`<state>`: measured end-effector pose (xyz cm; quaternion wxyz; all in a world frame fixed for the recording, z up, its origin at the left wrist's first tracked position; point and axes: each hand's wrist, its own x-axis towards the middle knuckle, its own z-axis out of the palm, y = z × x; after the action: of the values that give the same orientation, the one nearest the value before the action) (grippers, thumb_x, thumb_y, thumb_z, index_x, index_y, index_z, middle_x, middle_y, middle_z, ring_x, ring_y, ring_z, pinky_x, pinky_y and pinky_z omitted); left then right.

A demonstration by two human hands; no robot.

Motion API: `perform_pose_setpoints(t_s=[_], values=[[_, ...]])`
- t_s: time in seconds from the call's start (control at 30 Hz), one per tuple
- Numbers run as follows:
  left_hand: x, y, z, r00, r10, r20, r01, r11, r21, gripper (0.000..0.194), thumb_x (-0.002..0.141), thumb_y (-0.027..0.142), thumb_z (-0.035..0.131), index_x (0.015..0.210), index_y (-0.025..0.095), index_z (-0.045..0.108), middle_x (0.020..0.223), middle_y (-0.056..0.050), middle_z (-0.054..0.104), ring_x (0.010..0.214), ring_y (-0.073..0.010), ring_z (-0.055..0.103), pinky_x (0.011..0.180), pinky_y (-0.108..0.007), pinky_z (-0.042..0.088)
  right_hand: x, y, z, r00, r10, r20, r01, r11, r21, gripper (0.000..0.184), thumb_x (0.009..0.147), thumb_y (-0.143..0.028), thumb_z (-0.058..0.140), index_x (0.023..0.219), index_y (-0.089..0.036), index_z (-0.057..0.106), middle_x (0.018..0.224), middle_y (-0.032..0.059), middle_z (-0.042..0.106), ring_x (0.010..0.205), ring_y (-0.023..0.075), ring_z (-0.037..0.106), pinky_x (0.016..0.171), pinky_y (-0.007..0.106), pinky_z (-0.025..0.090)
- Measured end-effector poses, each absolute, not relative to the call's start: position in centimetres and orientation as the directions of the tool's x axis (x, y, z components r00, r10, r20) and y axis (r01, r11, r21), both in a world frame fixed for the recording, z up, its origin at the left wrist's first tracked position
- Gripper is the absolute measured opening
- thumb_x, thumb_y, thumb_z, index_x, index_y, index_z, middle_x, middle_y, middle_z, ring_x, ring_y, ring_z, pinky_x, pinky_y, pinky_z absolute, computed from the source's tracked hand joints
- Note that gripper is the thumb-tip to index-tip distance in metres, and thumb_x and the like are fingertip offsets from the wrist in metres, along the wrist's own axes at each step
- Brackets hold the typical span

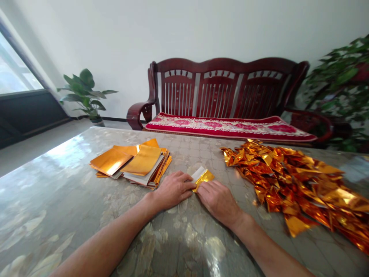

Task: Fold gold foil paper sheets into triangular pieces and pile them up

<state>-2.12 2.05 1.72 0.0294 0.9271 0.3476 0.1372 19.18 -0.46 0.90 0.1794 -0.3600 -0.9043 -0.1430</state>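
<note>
A small gold foil paper (204, 176), partly folded with a white underside showing, lies on the glossy table (57, 200) in front of me. My left hand (173, 189) rests palm down with its fingers pressed on the paper's left edge. My right hand (217, 200) lies flat beside it, its fingertips pressing the paper's near edge. To the left sits a stack of flat gold sheets (135, 163). On the right spreads a heap of folded gold foil pieces (296, 184).
A dark red wooden bench (225, 88) with a red patterned cushion stands behind the table. Potted plants stand at the far left (85, 92) and at the right (343, 84). A window is at the left edge.
</note>
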Motion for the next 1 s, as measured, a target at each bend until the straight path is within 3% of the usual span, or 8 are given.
perform_pose_setpoints(t_s=[0.17,0.27,0.33,0.4,0.5,0.7,1.0], values=[[-1.6,2.1,0.9,0.681,0.675,0.284,0.654,-0.735,0.18,0.025,0.098,0.036,0.05,0.107,0.028,0.071,0.105,-0.002,0.069,0.096,-0.0181,0.058,0.088,-0.03,0.046,19.3,0.0,0.8,-0.569,0.655,0.498,0.743,0.669,-0.031,0.018,0.095,-0.017,0.05,0.08,-0.019,0.06,0.077,0.0026,0.061,0.074,0.0179,0.054,0.071,0.031,0.038],[-1.2,1.9,0.6,0.654,0.688,0.314,0.657,-0.723,0.214,0.027,0.1,0.032,0.046,0.101,0.025,0.072,0.099,-0.002,0.071,0.091,-0.0168,0.059,0.085,-0.029,0.045,19.7,0.1,1.3,-0.556,0.7,0.449,0.706,0.682,-0.189,0.004,0.092,-0.022,0.059,0.09,-0.02,0.062,0.088,0.0026,0.066,0.084,0.0177,0.057,0.079,0.031,0.04],[-1.1,1.8,0.6,0.651,0.688,0.32,0.648,-0.723,0.238,0.027,0.1,0.031,0.046,0.099,0.025,0.072,0.098,-0.002,0.071,0.09,-0.017,0.059,0.085,-0.029,0.045,19.9,0.2,1.6,-0.546,0.735,0.403,0.705,0.662,-0.253,0.016,0.085,-0.027,0.069,0.098,-0.022,0.062,0.098,0.0027,0.067,0.094,0.0196,0.057,0.085,0.033,0.041],[-1.1,1.8,0.6,0.653,0.689,0.316,0.633,-0.725,0.273,0.028,0.1,0.03,0.046,0.098,0.024,0.073,0.098,-0.002,0.071,0.09,-0.0169,0.06,0.086,-0.029,0.045,20.0,0.4,1.6,-0.539,0.756,0.372,0.722,0.642,-0.259,0.02,0.082,-0.03,0.073,0.098,-0.023,0.063,0.099,0.0026,0.067,0.097,0.0212,0.057,0.085,0.034,0.042],[-1.3,2.1,0.4,0.651,0.695,0.306,0.594,-0.717,0.366,0.023,0.097,0.029,0.052,0.101,0.025,0.074,0.102,-0.002,0.072,0.096,-0.017,0.062,0.09,-0.029,0.045,19.9,0.7,1.2,-0.534,0.765,0.359,0.733,0.631,-0.253,0.005,0.089,-0.028,0.066,0.089,-0.023,0.066,0.091,0.0024,0.067,0.093,0.0202,0.057,0.081,0.033,0.042],[-2.3,2.8,-0.5,0.542,0.767,0.343,0.51,-0.624,0.592,0.021,0.09,0.016,0.058,0.101,0.023,0.074,0.108,-0.002,0.071,0.1,-0.0146,0.064,0.093,-0.025,0.047,19.5,1.0,0.6,-0.444,0.822,0.356,0.76,0.556,-0.337,0.008,0.091,-0.023,0.062,0.089,-0.024,0.07,0.09,0.0011,0.067,0.092,0.0187,0.057,0.079,0.03,0.042],[-2.2,3.0,-0.5,0.49,0.81,0.321,0.516,-0.567,0.642,0.02,0.087,0.013,0.06,0.093,0.023,0.076,0.101,-0.001,0.072,0.094,-0.0143,0.066,0.089,-0.025,0.048,19.2,1.3,0.5,-0.383,0.87,0.31,0.791,0.483,-0.377,0.015,0.093,-0.026,0.058,0.08,-0.022,0.066,0.088,0.001,0.064,0.09,0.0183,0.056,0.076,0.029,0.041]])
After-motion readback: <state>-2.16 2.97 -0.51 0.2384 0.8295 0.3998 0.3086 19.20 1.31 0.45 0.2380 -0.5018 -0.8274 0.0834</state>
